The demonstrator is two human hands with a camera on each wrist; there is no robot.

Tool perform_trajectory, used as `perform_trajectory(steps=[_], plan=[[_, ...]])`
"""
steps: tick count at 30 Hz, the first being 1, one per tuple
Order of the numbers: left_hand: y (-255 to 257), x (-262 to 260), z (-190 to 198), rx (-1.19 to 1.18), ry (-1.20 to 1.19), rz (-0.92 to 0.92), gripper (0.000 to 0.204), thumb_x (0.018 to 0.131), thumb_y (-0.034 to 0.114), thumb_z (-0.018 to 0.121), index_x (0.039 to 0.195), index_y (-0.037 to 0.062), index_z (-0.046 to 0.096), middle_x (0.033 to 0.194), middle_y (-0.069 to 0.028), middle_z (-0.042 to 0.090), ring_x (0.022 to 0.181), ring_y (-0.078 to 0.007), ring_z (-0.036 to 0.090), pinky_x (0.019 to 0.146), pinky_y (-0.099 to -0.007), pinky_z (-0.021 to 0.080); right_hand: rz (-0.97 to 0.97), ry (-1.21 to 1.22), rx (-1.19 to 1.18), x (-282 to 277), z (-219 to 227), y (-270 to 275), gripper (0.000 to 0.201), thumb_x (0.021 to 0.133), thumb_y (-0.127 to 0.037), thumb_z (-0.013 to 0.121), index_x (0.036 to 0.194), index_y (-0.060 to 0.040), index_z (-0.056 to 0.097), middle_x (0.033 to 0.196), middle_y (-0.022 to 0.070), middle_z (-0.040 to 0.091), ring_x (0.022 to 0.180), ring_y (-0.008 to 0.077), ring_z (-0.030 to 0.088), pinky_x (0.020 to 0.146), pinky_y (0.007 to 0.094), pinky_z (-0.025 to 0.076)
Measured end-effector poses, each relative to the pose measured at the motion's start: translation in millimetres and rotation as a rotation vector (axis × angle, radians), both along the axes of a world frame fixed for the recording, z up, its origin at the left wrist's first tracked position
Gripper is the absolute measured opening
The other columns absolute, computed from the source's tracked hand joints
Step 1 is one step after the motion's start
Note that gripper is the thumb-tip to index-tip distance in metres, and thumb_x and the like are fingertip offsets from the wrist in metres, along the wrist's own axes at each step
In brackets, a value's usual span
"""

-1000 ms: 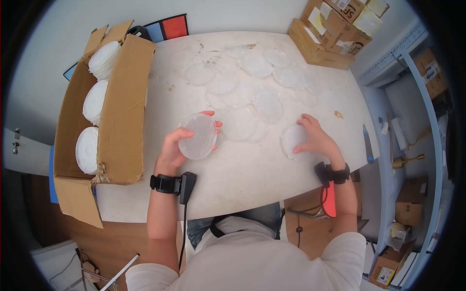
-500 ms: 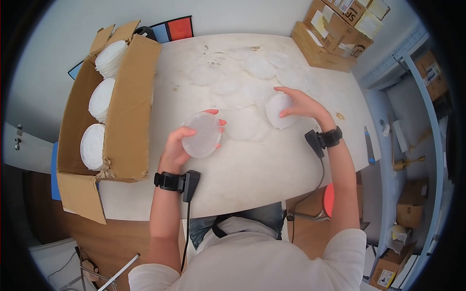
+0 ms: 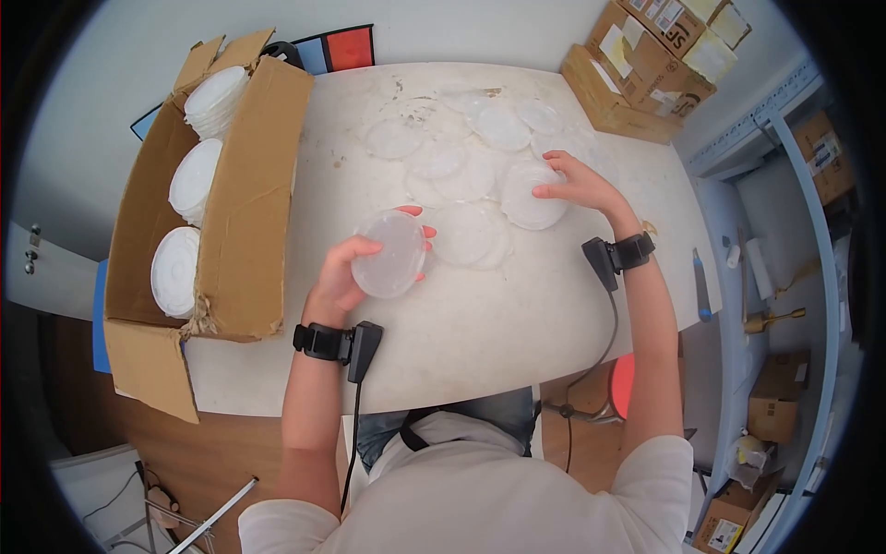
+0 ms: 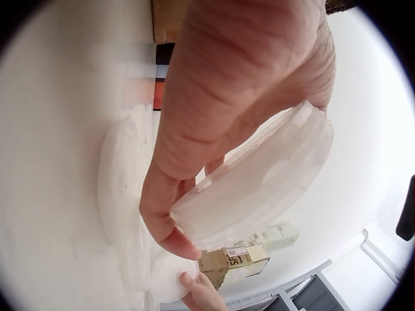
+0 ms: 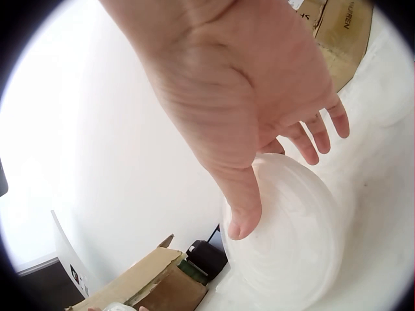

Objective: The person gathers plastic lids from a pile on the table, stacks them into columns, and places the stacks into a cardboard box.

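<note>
In the head view my left hand (image 3: 341, 272) holds a stack of round translucent plastic lids (image 3: 391, 258) above the near middle of the table. Its thumb lies over the upper face, and fingertips show past the far edge. The left wrist view shows the thickness of this stack (image 4: 259, 178). Farther right, my right hand (image 3: 593, 187) pinches a round translucent lid (image 3: 528, 208) at its right edge, close over other lids on the table. Seen from the right wrist, the thumb presses on the face of that lid (image 5: 292, 240), while the fingers are partly hidden behind it.
Several loose lids (image 3: 461, 235) lie spread and overlapping across the table (image 3: 443, 332). On the left stands an open cardboard box (image 3: 245, 212) with stacks of white lids (image 3: 175, 272). Taped cartons (image 3: 646, 69) are at the back right. A blue-handled tool (image 3: 701, 286) lies along the right edge.
My right hand has carried its lid from the near right of the table away from me and left, to beside the spread lids. The left hand keeps its stack in nearly the same place.
</note>
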State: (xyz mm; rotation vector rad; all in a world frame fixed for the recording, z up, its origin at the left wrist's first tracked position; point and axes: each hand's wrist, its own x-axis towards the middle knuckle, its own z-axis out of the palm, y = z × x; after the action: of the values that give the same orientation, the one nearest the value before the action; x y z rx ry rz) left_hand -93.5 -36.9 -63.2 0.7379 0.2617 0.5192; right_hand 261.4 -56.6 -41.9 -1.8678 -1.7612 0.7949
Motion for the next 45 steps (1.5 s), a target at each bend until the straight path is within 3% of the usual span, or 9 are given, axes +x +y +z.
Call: perform_trajectory(steps=[8, 12, 14, 21, 23, 30, 36, 41, 45], plan=[[0, 2, 0, -0.008, 0.057, 0.033, 0.075, 0.065, 0.029, 0.055, 0.129, -0.0015, 0.031, 0.123, -0.024, 0.042, 0.107, -0.0277, 0.05, 0.081, -0.0417, 0.049, -0.027, 0.131, -0.124, -12, -3, -7, 0.031, 0.071, -0.021, 0.07, 0.092, -0.0034, 0.056, 0.083, 0.0033, 0.059, 0.079, 0.011, 0.053, 0.075, 0.0235, 0.042], [1, 0, 0, 0.006, 0.041, 0.033, 0.074, 0.066, 0.029, 0.055, 0.129, -0.0014, 0.031, 0.123, -0.0237, 0.042, 0.108, -0.0279, 0.05, 0.081, -0.042, 0.048, -0.015, 0.231, -0.045, -13, 6, -19, 0.032, 0.07, -0.015, 0.07, 0.094, -0.0027, 0.054, 0.086, 0.0045, 0.059, 0.081, 0.0116, 0.053, 0.075, 0.0241, 0.042], [1, 0, 0, -0.006, 0.045, 0.036, 0.072, 0.067, 0.028, 0.055, 0.129, -0.0013, 0.032, 0.123, -0.0229, 0.043, 0.107, -0.0281, 0.05, 0.081, -0.0421, 0.049, -0.048, 0.527, -0.166, -30, 25, -28, 0.042, 0.069, -0.01, 0.07, 0.105, -0.0018, 0.052, 0.093, 0.0064, 0.059, 0.086, 0.0128, 0.054, 0.078, 0.0251, 0.042], [5, -4, -8, -0.107, 0.152, -0.006, 0.059, 0.073, 0.026, 0.052, 0.123, -0.0013, 0.038, 0.118, -0.0204, 0.047, 0.105, -0.0287, 0.051, 0.079, -0.0422, 0.049, 0.139, 0.495, -0.243, -90, 0, -18, 0.066, 0.066, -0.015, 0.073, 0.122, 0.0018, 0.044, 0.103, 0.0124, 0.058, 0.095, 0.0174, 0.055, 0.087, 0.0291, 0.042], [3, -4, -8, -0.077, 0.192, -0.024, 0.053, 0.075, 0.025, 0.051, 0.121, -0.0009, 0.041, 0.116, -0.0184, 0.049, 0.103, -0.0288, 0.052, 0.078, -0.0425, 0.048, 0.149, 0.109, -0.126, -97, -8, -15, 0.067, 0.063, -0.021, 0.076, 0.118, 0.0035, 0.047, 0.105, 0.0136, 0.058, 0.097, 0.0197, 0.055, 0.087, 0.0308, 0.042], [-5, -1, -1, -0.133, 0.188, -0.05, 0.049, 0.079, 0.02, 0.05, 0.121, -0.001, 0.041, 0.113, -0.0132, 0.051, 0.097, -0.0242, 0.054, 0.076, -0.0395, 0.048, 0.191, 0.194, -0.02, -101, -11, -29, 0.064, 0.063, -0.021, 0.076, 0.115, -0.0019, 0.044, 0.101, 0.0087, 0.054, 0.097, 0.0178, 0.051, 0.086, 0.0289, 0.04], [-10, 2, 8, 0.048, 0.113, -0.065, 0.063, 0.068, 0.026, 0.055, 0.123, -0.0008, 0.039, 0.127, -0.0141, 0.04, 0.107, -0.0267, 0.05, 0.079, -0.0389, 0.049, 0.126, 0.494, -0.14, -83, 11, -55, 0.053, 0.068, -0.013, 0.071, 0.113, -0.0025, 0.045, 0.101, 0.0073, 0.055, 0.095, 0.0148, 0.052, 0.084, 0.0291, 0.042], [-15, 9, 16, 0.135, -0.041, -0.121, 0.056, 0.069, 0.023, 0.056, 0.119, 0.0038, 0.042, 0.123, -0.0113, 0.045, 0.109, -0.0245, 0.047, 0.077, -0.0351, 0.048, -0.118, 1.176, -0.181, -36, 6, -76, 0.046, 0.079, -0.017, 0.064, 0.116, 0.0019, 0.045, 0.109, 0.0084, 0.055, 0.098, 0.0158, 0.054, 0.087, 0.0307, 0.043], [-19, 10, 15, 0.19, 0.053, -0.16, 0.058, 0.067, 0.025, 0.058, 0.119, 0.0046, 0.042, 0.121, -0.0104, 0.046, 0.109, -0.0244, 0.047, 0.076, -0.0349, 0.047, -0.259, 1.172, -0.174, -28, 7, -77, 0.047, 0.082, -0.021, 0.061, 0.118, 0.0046, 0.044, 0.112, 0.0101, 0.055, 0.099, 0.0172, 0.055, 0.089, 0.0314, 0.043]])
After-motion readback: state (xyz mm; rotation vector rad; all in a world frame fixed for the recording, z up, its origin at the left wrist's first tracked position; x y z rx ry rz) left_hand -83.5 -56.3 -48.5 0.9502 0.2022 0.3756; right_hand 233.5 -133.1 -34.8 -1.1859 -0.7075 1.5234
